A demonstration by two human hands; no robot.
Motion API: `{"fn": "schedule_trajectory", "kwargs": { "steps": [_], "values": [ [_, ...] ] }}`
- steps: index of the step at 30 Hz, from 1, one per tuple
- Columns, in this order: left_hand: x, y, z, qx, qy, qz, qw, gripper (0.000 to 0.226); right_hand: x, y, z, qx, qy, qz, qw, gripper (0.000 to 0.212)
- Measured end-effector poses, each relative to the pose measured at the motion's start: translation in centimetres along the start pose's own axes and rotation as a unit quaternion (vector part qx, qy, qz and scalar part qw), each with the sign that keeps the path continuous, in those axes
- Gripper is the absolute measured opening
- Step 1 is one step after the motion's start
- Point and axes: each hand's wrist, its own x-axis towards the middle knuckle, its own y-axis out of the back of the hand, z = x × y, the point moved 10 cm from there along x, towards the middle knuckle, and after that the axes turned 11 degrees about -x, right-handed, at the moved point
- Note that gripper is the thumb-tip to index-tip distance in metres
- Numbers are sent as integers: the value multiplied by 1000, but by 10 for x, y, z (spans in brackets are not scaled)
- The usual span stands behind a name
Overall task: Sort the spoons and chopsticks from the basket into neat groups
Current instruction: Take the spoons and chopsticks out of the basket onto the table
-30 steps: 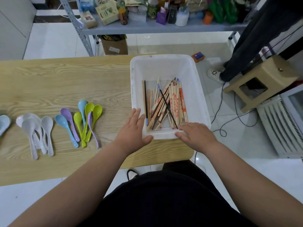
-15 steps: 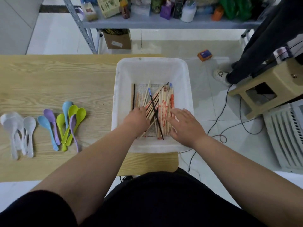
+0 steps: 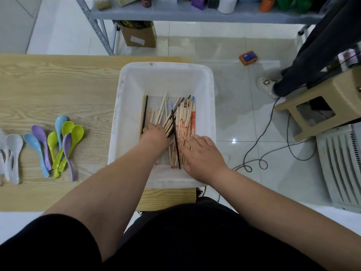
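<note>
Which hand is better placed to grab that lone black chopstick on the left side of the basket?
Left. The left hand sits at the near end of the lone black chopstick; the right hand rests on the red-printed chopsticks farther right.

A glossy white tiled floor (image 3: 234, 118) is seen beyond the wooden bench (image 3: 58, 85). A grey metal shelf (image 3: 195, 15) is set behind it, and a tan plastic stool (image 3: 343, 89) to the right.

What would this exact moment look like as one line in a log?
left hand: in basket among chopsticks, grip hidden | right hand: fingers spread on chopsticks | spoons: grouped on table
</note>
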Motion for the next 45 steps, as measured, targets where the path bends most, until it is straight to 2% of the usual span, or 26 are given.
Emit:
{"fn": "schedule_trajectory", "kwargs": {
  "steps": [4,7,11,13,18,24,28,31,33,36,38,40,43,45],
  "values": [
    [-3,-5,0,-36,12,-25,999,58,0,2,-2,-1,1,12,1000,51],
    [-8,-3,1,-84,-15,-36,996,43,1,-1,-1,-9,-4,10,1000,41],
    [-17,12,-5,-175,-29,-22,984,31,3,-6,1,-22,-6,-14,1000,46],
    [-22,15,-9,-214,-28,-38,976,25,3,-7,1,-27,-9,-28,999,45],
    [-36,31,-22,-339,-34,-55,939,25,9,-4,-1,-18,-45,-45,998,43],
    [-54,52,-39,-436,-62,-65,895,17,11,0,-22,60,-81,-54,993,42],
    [-71,77,-58,-492,-91,-40,865,18,14,5,-45,115,-86,-51,988,40],
    [-84,97,-80,-561,-115,-26,820,15,21,3,-66,177,-93,-79,977,42],
    [-91,110,-103,-600,-124,-2,790,10,24,-1,-83,195,-98,-106,970,43],
    [-95,123,-153,-628,-109,54,769,9,25,-7,-102,193,-96,-120,969,39],
    [-95,124,-193,-618,-78,93,777,12,25,-10,-106,186,-104,-115,970,39],
    [-93,115,-225,-558,-46,116,821,16,25,-8,-105,176,-117,-97,972,40],
    [-84,77,-255,-472,1,97,876,18,26,-6,-106,167,-126,-83,974,40],
    [-76,45,-263,-430,26,61,900,20,25,-6,-106,161,-130,-81,975,40]
  ]
}}
